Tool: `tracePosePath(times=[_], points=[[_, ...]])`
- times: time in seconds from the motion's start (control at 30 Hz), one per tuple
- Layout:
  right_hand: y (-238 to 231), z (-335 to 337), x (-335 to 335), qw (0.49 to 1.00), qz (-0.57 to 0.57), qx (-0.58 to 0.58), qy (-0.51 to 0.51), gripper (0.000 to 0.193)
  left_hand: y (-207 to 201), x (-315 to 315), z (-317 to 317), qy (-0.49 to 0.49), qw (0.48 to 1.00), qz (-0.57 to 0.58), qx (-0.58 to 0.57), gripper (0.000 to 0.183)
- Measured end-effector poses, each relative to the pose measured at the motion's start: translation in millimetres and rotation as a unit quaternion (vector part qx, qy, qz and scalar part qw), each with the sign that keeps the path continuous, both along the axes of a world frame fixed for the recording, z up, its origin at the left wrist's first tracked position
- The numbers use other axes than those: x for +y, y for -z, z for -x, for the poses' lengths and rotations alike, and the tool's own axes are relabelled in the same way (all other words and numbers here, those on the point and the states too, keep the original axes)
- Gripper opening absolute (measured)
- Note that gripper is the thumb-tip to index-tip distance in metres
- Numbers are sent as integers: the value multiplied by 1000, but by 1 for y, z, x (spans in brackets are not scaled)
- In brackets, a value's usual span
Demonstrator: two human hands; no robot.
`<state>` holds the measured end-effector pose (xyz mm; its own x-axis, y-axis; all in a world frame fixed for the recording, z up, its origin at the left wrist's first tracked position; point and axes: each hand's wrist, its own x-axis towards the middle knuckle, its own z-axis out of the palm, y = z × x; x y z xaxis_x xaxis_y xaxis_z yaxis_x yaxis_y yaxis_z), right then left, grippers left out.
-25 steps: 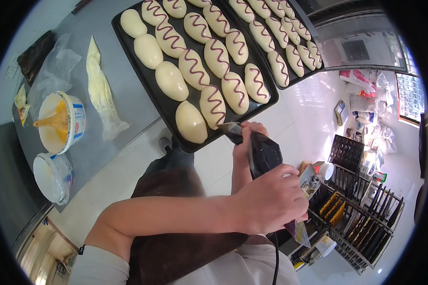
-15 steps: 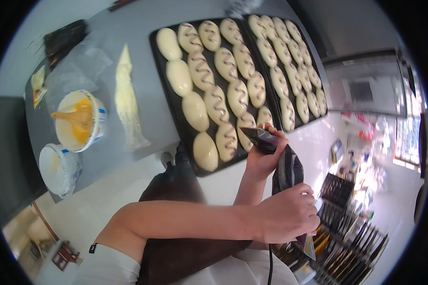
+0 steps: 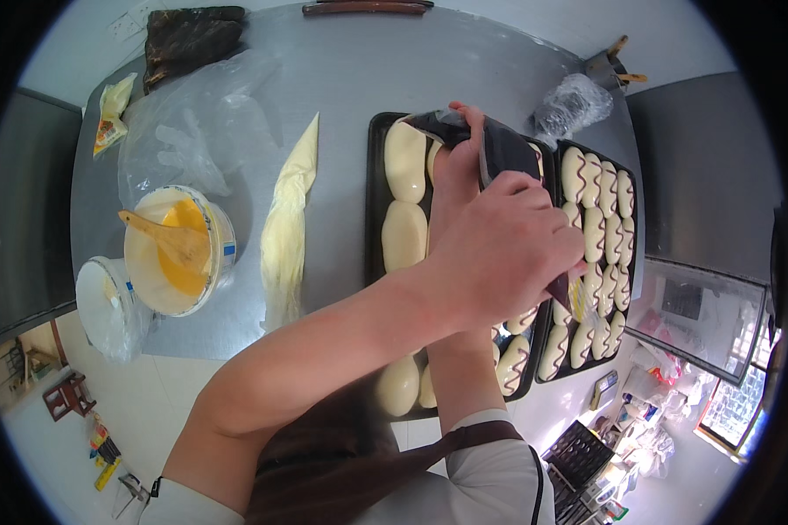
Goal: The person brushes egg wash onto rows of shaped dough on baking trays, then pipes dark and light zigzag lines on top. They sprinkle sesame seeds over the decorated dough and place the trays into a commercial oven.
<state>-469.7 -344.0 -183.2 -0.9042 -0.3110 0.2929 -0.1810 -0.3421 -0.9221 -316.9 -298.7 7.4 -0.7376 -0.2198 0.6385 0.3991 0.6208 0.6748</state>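
- A grey table point(image 3: 464, 66) fills most of the view and carries everything named below.
- The left baking tray point(image 3: 376, 219), black and partly hidden by both arms, holds oval, glossy dough pieces.
- The right baking tray point(image 3: 636, 219), also black, stands just beside it, filled with rows of striped dough pieces point(image 3: 594, 232) bearing dark zigzag lines.
- The dark piping bag point(image 3: 510, 157) is above the left baking tray, its narrow end pointing left by the tray's far left corner; whether the tip touches the dough is impossible to tell.
- A pale yellow piping bag point(image 3: 284, 227) lies flat left of the left baking tray, apart from it.
- Clear plastic sheeting point(image 3: 206, 114) lies crumpled toward the far left.
- A white tub point(image 3: 224, 249) of yellow liquid point(image 3: 177, 273) stands near the pale bag.
- A smaller tub point(image 3: 105, 315), wrapped in clear plastic, stands just beside it.
- The left hand point(image 3: 517, 249) has its fingers clenched around the wide end of the dark piping bag, the left forearm crossing over the right.
- The right hand point(image 3: 460, 171), farther forward, grasps that bag nearer its narrow end.
- Plain dough pieces point(image 3: 404, 236) line the left baking tray's left edge.
- A wooden utensil point(image 3: 171, 241) rests in the white tub, its wide end in the liquid.
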Motion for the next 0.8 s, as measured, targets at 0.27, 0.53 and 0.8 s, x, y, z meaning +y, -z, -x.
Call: tracePosePath(times=[0.27,0.53,0.8], points=[[4,-3,35,964,-226,137,-8,21,2,-4,-4,21,998,-63,5,17],[-13,-47,61,995,-72,71,-21,8,-5,26,-25,41,997,-70,-4,15],[-36,-100,97,994,-77,54,-53,3,-5,53,-53,81,993,-87,0,25]])
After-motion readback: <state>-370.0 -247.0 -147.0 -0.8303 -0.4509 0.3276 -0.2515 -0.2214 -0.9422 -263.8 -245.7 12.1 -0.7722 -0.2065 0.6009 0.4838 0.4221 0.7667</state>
